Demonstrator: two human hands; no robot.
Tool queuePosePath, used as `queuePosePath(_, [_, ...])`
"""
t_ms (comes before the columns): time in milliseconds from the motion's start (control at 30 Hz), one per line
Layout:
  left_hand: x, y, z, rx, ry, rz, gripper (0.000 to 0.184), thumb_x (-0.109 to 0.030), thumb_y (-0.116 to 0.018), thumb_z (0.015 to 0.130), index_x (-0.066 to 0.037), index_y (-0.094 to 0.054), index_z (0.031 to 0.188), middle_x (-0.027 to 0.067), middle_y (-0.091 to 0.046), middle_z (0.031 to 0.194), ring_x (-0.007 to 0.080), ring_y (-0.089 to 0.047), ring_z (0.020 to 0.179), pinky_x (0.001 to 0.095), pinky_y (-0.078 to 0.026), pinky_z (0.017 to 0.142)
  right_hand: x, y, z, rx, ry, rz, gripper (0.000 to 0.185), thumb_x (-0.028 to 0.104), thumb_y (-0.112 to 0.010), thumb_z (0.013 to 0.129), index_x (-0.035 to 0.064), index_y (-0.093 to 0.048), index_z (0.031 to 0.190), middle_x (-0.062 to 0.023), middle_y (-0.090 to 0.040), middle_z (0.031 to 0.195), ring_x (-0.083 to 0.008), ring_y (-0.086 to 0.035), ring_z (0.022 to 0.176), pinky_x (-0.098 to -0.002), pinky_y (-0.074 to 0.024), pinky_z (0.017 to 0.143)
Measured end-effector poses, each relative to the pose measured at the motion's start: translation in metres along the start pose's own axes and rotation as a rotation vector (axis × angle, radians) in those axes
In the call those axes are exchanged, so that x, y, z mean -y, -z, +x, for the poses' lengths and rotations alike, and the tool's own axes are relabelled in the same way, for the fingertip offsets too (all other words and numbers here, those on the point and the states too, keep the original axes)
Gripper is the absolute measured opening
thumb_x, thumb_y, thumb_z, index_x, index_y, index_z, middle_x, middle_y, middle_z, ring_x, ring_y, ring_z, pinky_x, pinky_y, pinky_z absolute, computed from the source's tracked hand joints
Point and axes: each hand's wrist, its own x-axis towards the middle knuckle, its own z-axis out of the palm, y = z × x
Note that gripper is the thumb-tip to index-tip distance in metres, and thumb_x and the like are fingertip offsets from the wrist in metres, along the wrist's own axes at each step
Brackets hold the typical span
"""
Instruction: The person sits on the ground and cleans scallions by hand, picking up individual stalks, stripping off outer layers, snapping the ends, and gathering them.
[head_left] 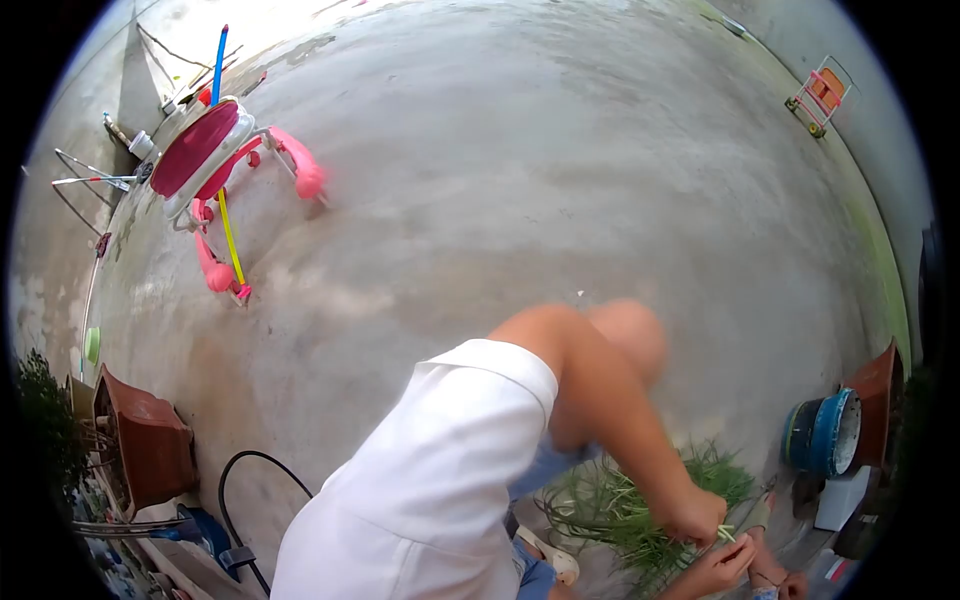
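The left hand (pixel 695 515) is gripping green stalks (pixel 726 534) over the leafy heap (pixel 625 510) at lower right, ideally lightly to avoid bruising, while the right hand (pixel 722 568) is meeting their ends, its grip unclear.

The bottom edge crops the white shirt (pixel 420 480), and an arm (pixel 625 430) hides some greens (pixel 615 505).

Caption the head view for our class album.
A bare hand grips green stalks over a leafy heap on the concrete floor.
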Motion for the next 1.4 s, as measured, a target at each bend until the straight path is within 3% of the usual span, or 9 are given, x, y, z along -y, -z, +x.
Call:
queuePosePath(100, [-0.016, 0.019, 0.001, -0.013, -0.343, 0.649, 0.018, -0.015, -0.058, 0.057, 0.002, -0.054, 0.056, 0.0134, -0.049, 0.046, 0.0251, -0.050, 0.046, 0.0358, -0.039, 0.046, -0.008, 0.001, 0.006, 0.093, -0.153, 0.502, 0.020, 0.015, -0.044, 0.087, -0.0031, -0.051, 0.082, -0.0033, -0.042, 0.066, -0.0091, -0.038, 0.058, -0.0223, -0.0323, 0.053])
queuePosePath(133, [-0.030, 0.022, -0.009, 0.152, -0.271, 0.701, 0.017, -0.015, -0.059, 0.058, 0.001, -0.055, 0.060, 0.0118, -0.052, 0.050, 0.0237, -0.052, 0.048, 0.0345, -0.039, 0.047, -0.007, 0.007, 0.006, 0.156, -0.375, 0.607, 0.019, 0.015, -0.043, 0.087, -0.0015, -0.052, 0.081, 0.0001, -0.041, 0.062, -0.0056, -0.035, 0.053, -0.0197, -0.0280, 0.048])
queuePosePath(300, [-0.022, 0.014, -0.024, 0.487, -0.202, 0.681, 0.021, -0.004, -0.062, 0.063, 0.000, -0.056, 0.083, 0.0082, -0.056, 0.075, 0.0191, -0.055, 0.069, 0.0285, -0.043, 0.059, -0.009, 0.023, 0.013, 0.162, -0.540, 1.063, 0.012, 0.012, -0.050, 0.083, 0.0015, -0.056, 0.084, 0.0045, -0.044, 0.060, -0.0019, -0.036, 0.051, -0.0162, -0.0276, 0.046])
queuePosePath(533, [-0.027, -0.008, -0.045, 0.034, 0.110, 0.635, 0.016, -0.008, -0.066, 0.066, 0.003, -0.057, 0.075, 0.0020, -0.052, 0.069, 0.0076, -0.045, 0.061, 0.0204, -0.036, 0.055, -0.012, 0.027, -0.003, 0.135, -0.489, 1.242, 0.011, 0.011, -0.057, 0.077, 0.0025, -0.050, 0.077, 0.0035, -0.047, 0.067, -0.0019, -0.041, 0.063, -0.0175, -0.0353, 0.055])
queuePosePath(733, [-0.019, 0.006, -0.040, -0.193, -0.109, 0.397, 0.020, -0.018, -0.054, 0.078, 0.002, -0.057, 0.075, 0.0008, -0.048, 0.059, 0.0050, -0.035, 0.051, 0.0185, -0.027, 0.047, 0.003, 0.036, -0.008, 0.332, -0.478, 1.623, 0.026, 0.023, -0.043, 0.087, -0.0001, -0.053, 0.079, -0.0029, -0.047, 0.083, -0.0082, -0.044, 0.068, -0.0208, -0.0374, 0.062])
queuePosePath(867, [-0.033, -0.007, -0.040, -0.113, -0.207, 0.355, 0.033, -0.027, -0.041, 0.086, 0.001, -0.057, 0.083, 0.0007, -0.048, 0.062, 0.0048, -0.034, 0.053, 0.0184, -0.026, 0.048, 0.012, 0.048, -0.003, 0.212, -0.158, 1.277, 0.032, 0.024, -0.038, 0.088, -0.0011, -0.054, 0.099, -0.0075, -0.048, 0.100, -0.0155, -0.045, 0.096, -0.0266, -0.0352, 0.082])
queuePosePath(967, [-0.049, -0.008, -0.037, -0.078, -0.128, 0.395, 0.026, -0.024, -0.047, 0.085, -0.001, -0.057, 0.093, -0.0013, -0.052, 0.075, 0.0053, -0.043, 0.069, 0.0204, -0.036, 0.061, 0.017, 0.048, -0.005, 0.372, -0.056, 1.245, 0.037, 0.025, -0.037, 0.088, 0.0026, -0.045, 0.117, -0.0112, -0.032, 0.128, -0.0234, -0.027, 0.120, -0.0327, -0.0245, 0.096])
queuePosePath(1067, [-0.044, 0.000, -0.031, 0.118, -0.181, 0.169, 0.021, -0.008, -0.054, 0.078, 0.000, -0.052, 0.097, -0.0005, -0.051, 0.084, 0.0055, -0.044, 0.076, 0.0212, -0.036, 0.063, 0.022, 0.031, -0.004, 0.384, 0.121, 1.111, 0.041, 0.025, -0.036, 0.088, 0.0061, -0.036, 0.124, -0.0132, -0.022, 0.134, -0.0258, -0.018, 0.125, -0.0353, -0.0185, 0.098])
queuePosePath(1400, [-0.039, 0.008, -0.036, 0.205, -0.108, -0.099, 0.016, -0.008, -0.047, 0.078, 0.000, -0.054, 0.090, -0.0008, -0.045, 0.072, 0.0068, -0.035, 0.058, 0.0209, -0.028, 0.051, 0.037, 0.029, -0.002, 0.294, 0.129, 0.921, 0.047, 0.025, -0.036, 0.088, 0.0110, -0.022, 0.131, -0.0211, -0.008, 0.136, -0.0351, -0.013, 0.125, -0.0393, -0.0154, 0.099])
